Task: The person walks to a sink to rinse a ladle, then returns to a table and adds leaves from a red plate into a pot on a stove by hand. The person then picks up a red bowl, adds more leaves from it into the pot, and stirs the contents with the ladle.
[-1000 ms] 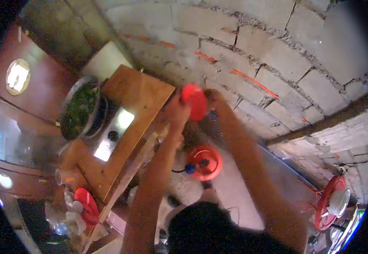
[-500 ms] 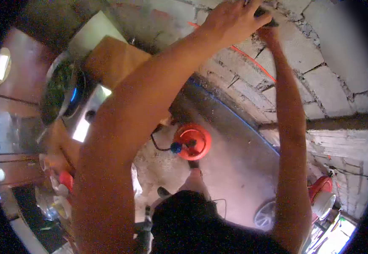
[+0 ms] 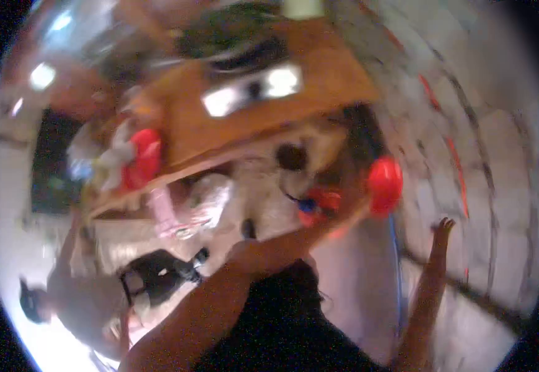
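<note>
My left arm reaches across to the right, and my left hand is at the edge of a smooth, rounded red object. The hand seems to grip it, though blur hides the fingers and the object's exact kind. My right hand is raised beside the block wall, fingers stretched out with nothing seen in them. Below my left hand, partly covered by the arm, a red container with a blue part is on the floor.
An orange-brown table carries a bright white panel and a dark round item. Red and pale items are at its left end. Another person in a pale top is at lower left. An orange-red line runs along the wall.
My view has swung left, bringing the table and other person into sight. My hands have come apart and dropped from the dark item at the wall. A red object appears at my left hand.
</note>
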The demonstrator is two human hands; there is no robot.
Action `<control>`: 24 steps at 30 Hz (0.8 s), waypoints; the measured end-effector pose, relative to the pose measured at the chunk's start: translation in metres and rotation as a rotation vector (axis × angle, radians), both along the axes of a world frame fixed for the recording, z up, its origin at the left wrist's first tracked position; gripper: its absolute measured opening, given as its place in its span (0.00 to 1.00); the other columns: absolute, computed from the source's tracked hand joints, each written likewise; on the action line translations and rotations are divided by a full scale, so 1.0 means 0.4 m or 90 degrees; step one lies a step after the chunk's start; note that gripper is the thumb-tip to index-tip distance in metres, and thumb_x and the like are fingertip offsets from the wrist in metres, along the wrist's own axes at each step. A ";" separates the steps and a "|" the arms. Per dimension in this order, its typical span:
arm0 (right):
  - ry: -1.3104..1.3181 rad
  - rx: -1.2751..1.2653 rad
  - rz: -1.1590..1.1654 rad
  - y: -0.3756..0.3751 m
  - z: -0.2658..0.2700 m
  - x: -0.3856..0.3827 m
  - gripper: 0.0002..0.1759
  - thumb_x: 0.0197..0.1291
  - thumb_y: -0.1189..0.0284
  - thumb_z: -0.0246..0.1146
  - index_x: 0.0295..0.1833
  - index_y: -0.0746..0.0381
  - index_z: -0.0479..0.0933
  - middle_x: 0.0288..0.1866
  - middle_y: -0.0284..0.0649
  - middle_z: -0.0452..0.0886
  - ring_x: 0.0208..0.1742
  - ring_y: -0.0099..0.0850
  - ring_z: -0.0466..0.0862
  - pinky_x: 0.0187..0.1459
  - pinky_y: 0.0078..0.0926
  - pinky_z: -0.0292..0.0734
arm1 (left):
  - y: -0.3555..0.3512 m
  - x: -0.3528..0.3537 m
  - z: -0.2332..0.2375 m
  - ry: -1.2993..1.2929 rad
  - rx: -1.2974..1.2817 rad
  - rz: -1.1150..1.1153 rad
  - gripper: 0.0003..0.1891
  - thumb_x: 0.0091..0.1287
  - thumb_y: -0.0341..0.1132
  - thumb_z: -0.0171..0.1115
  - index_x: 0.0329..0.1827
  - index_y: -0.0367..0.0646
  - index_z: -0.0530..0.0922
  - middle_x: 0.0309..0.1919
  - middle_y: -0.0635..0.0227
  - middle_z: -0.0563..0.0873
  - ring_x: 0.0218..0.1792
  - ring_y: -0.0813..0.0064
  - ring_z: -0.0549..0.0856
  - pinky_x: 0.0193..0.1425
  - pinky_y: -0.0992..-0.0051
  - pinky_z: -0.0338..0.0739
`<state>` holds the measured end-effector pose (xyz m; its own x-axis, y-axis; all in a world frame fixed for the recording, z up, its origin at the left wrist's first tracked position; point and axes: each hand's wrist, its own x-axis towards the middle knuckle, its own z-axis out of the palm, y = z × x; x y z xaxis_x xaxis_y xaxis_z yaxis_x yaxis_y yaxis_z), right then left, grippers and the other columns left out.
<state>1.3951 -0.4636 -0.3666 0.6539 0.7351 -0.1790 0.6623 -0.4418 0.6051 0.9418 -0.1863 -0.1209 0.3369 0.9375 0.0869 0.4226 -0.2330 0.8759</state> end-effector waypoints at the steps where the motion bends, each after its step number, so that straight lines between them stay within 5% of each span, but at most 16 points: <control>1: 0.336 0.045 0.089 0.061 0.084 -0.147 0.44 0.51 0.50 0.61 0.70 0.62 0.59 0.67 0.54 0.66 0.66 0.44 0.69 0.66 0.50 0.60 | -0.005 -0.070 -0.056 0.047 -0.001 0.039 0.27 0.59 0.30 0.54 0.65 0.38 0.64 0.56 0.43 0.73 0.55 0.48 0.74 0.62 0.59 0.68; 2: 0.265 0.454 0.214 0.134 0.156 -0.330 0.45 0.52 0.51 0.62 0.71 0.62 0.58 0.67 0.54 0.66 0.71 0.44 0.62 0.68 0.46 0.58 | 0.012 -0.158 -0.102 0.166 0.131 -0.007 0.28 0.59 0.31 0.54 0.65 0.38 0.64 0.56 0.44 0.73 0.55 0.48 0.74 0.62 0.59 0.68; 4: 0.381 0.523 0.054 0.170 0.131 -0.467 0.36 0.57 0.54 0.61 0.66 0.64 0.64 0.63 0.51 0.70 0.64 0.47 0.68 0.64 0.41 0.63 | -0.077 -0.345 -0.089 0.431 0.301 -0.136 0.28 0.60 0.31 0.54 0.65 0.38 0.64 0.56 0.44 0.73 0.55 0.48 0.74 0.62 0.59 0.68; 5: 0.352 0.624 0.188 0.261 0.323 -0.643 0.25 0.62 0.58 0.58 0.56 0.66 0.72 0.52 0.51 0.76 0.52 0.49 0.74 0.58 0.44 0.67 | -0.098 -0.401 -0.047 0.357 0.206 -0.114 0.28 0.60 0.31 0.54 0.66 0.37 0.63 0.56 0.44 0.73 0.56 0.48 0.73 0.62 0.60 0.68; 6: 0.417 0.653 0.206 0.321 0.373 -0.755 0.23 0.63 0.58 0.58 0.54 0.66 0.72 0.50 0.50 0.76 0.50 0.47 0.74 0.56 0.43 0.67 | -0.119 -0.458 -0.002 0.279 0.118 -0.084 0.29 0.60 0.31 0.54 0.66 0.37 0.63 0.57 0.44 0.73 0.57 0.49 0.73 0.62 0.60 0.67; 7: 0.511 0.650 0.222 0.356 0.392 -0.841 0.22 0.63 0.59 0.58 0.53 0.65 0.72 0.48 0.48 0.75 0.48 0.46 0.74 0.53 0.41 0.67 | -0.127 -0.515 0.085 -0.005 -0.134 0.062 0.29 0.60 0.30 0.54 0.66 0.36 0.62 0.57 0.44 0.73 0.58 0.50 0.73 0.63 0.61 0.67; 9: 0.722 0.605 0.269 0.464 0.443 -1.019 0.20 0.63 0.59 0.57 0.50 0.64 0.73 0.45 0.46 0.75 0.44 0.42 0.74 0.48 0.38 0.67 | -0.119 -0.605 0.141 -0.197 -0.134 0.150 0.30 0.59 0.28 0.53 0.67 0.33 0.60 0.55 0.42 0.74 0.60 0.54 0.73 0.64 0.64 0.67; 13: 1.002 0.459 0.370 0.657 0.504 -1.309 0.16 0.64 0.60 0.57 0.45 0.63 0.73 0.37 0.42 0.75 0.35 0.35 0.74 0.37 0.32 0.68 | -0.064 -0.769 0.041 -0.308 -0.081 0.345 0.29 0.59 0.27 0.52 0.65 0.30 0.61 0.52 0.42 0.76 0.58 0.56 0.76 0.62 0.67 0.68; 15: 1.068 0.441 0.392 0.761 0.531 -1.432 0.14 0.64 0.61 0.57 0.42 0.62 0.73 0.33 0.39 0.75 0.31 0.32 0.74 0.31 0.29 0.68 | -0.023 -0.819 0.213 -0.133 0.048 0.481 0.27 0.60 0.29 0.56 0.63 0.32 0.64 0.51 0.44 0.78 0.55 0.58 0.78 0.59 0.68 0.70; 18: 1.121 0.484 0.338 0.913 0.553 -1.577 0.13 0.65 0.62 0.57 0.38 0.61 0.74 0.28 0.36 0.75 0.24 0.27 0.73 0.23 0.25 0.68 | 0.021 -0.911 0.438 -0.223 -0.061 0.450 0.28 0.60 0.33 0.61 0.62 0.32 0.64 0.51 0.44 0.78 0.55 0.56 0.78 0.59 0.64 0.70; 20: 1.174 0.501 0.202 1.000 0.617 -1.664 0.13 0.65 0.62 0.57 0.34 0.60 0.73 0.24 0.34 0.74 0.20 0.24 0.73 0.19 0.22 0.66 | 0.049 -1.044 0.416 0.105 0.212 0.599 0.27 0.60 0.38 0.64 0.60 0.34 0.68 0.49 0.44 0.78 0.53 0.51 0.77 0.58 0.61 0.70; 22: 1.223 0.525 0.039 1.083 0.716 -1.743 0.13 0.65 0.63 0.57 0.31 0.59 0.72 0.21 0.33 0.73 0.16 0.22 0.71 0.15 0.20 0.63 | 0.079 -1.189 0.396 0.155 0.337 0.775 0.24 0.60 0.40 0.64 0.56 0.35 0.72 0.46 0.45 0.79 0.49 0.46 0.76 0.57 0.58 0.69; 24: 1.298 0.453 -0.050 1.121 0.853 -1.833 0.12 0.65 0.63 0.56 0.34 0.61 0.72 0.19 0.32 0.73 0.16 0.22 0.72 0.15 0.20 0.64 | 0.116 -1.296 0.287 0.146 0.347 0.800 0.21 0.60 0.40 0.65 0.51 0.35 0.75 0.44 0.49 0.79 0.49 0.51 0.77 0.52 0.57 0.71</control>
